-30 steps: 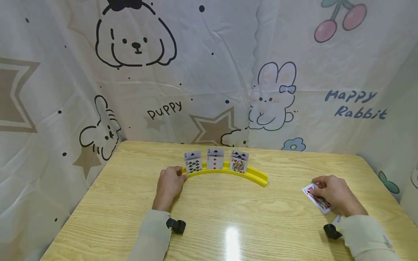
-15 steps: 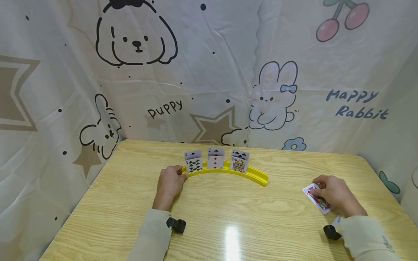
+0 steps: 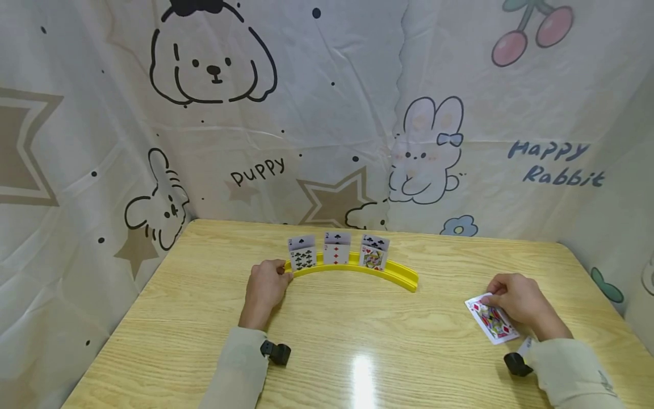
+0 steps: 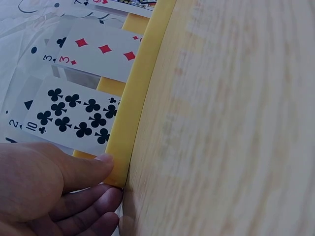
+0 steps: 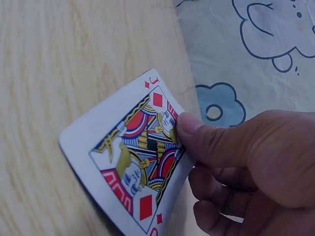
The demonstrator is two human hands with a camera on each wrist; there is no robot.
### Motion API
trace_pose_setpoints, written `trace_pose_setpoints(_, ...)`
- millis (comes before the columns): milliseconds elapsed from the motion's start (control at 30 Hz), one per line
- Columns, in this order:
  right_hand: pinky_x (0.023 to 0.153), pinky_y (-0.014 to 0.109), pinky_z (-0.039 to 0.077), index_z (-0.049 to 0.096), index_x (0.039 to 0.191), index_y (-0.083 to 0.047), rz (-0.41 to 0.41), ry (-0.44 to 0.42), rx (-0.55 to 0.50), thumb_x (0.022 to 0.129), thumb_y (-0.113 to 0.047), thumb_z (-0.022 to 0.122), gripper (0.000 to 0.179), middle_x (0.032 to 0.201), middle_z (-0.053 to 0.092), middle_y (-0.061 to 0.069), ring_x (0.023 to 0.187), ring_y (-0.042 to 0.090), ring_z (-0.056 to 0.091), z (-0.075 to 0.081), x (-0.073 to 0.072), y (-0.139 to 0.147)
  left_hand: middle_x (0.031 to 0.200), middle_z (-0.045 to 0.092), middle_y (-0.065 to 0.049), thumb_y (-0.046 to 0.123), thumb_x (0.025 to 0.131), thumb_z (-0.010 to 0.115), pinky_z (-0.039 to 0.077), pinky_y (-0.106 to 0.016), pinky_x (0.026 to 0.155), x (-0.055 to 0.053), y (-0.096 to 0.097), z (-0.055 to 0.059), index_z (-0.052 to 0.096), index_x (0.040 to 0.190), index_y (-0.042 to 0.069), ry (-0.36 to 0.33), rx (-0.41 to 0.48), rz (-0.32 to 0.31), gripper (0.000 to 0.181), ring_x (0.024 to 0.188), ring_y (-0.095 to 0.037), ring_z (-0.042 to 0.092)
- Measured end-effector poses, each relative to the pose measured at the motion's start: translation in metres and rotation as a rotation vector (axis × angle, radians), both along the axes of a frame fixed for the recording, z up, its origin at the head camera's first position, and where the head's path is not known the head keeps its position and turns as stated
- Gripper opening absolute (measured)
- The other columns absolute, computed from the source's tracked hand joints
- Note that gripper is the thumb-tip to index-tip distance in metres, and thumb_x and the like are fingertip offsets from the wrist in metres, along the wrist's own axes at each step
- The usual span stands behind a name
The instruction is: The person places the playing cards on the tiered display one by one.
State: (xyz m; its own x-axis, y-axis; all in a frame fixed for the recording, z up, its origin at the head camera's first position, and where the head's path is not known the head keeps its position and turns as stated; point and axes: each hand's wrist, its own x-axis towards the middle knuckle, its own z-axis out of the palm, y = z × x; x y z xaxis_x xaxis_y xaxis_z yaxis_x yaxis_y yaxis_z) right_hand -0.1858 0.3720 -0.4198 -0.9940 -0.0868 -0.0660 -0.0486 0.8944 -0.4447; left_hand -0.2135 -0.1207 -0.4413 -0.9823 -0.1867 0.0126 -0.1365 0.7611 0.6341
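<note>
My left hand grips the left end of a curved yellow card holder, thumb on its front wall in the left wrist view. Three pairs of playing cards stand in it. A ten of clubs is in front of a two of spades, and a three of diamonds in front of a three of clubs. A red-suit face card stands before a seven of clubs. At the right, my right hand pinches the jack of diamonds by one edge, thumb on its face; the card bends slightly.
Part of another card shows beside the right wrist, mostly hidden by the sleeve and wrist camera. A printed curtain hangs behind the wooden table, along its back edge.
The jack of diamonds has swung a little to the left and toward me in my right hand, with more of its face showing. My left hand and the card holder have stayed put.
</note>
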Motion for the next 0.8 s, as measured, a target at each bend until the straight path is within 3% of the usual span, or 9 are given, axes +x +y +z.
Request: trace_pose_setpoints(800, 0.061, 0.033, 0.042, 0.063, 0.083, -0.008, 0.019, 0.156, -0.066, 0.088, -0.018, 0.078, 0.019, 0.075, 0.061, -0.001, 0.069, 0.018, 0.051, 0.035, 0.011, -0.032, 0.109, 0.071, -0.014, 0.015, 0.09, 0.077, 0.052, -0.045, 0.086, 0.0, 0.0, 0.0, 0.069, 0.125, -0.001, -0.01, -0.009, -0.007, 0.039, 0.102, -0.028, 0.064)
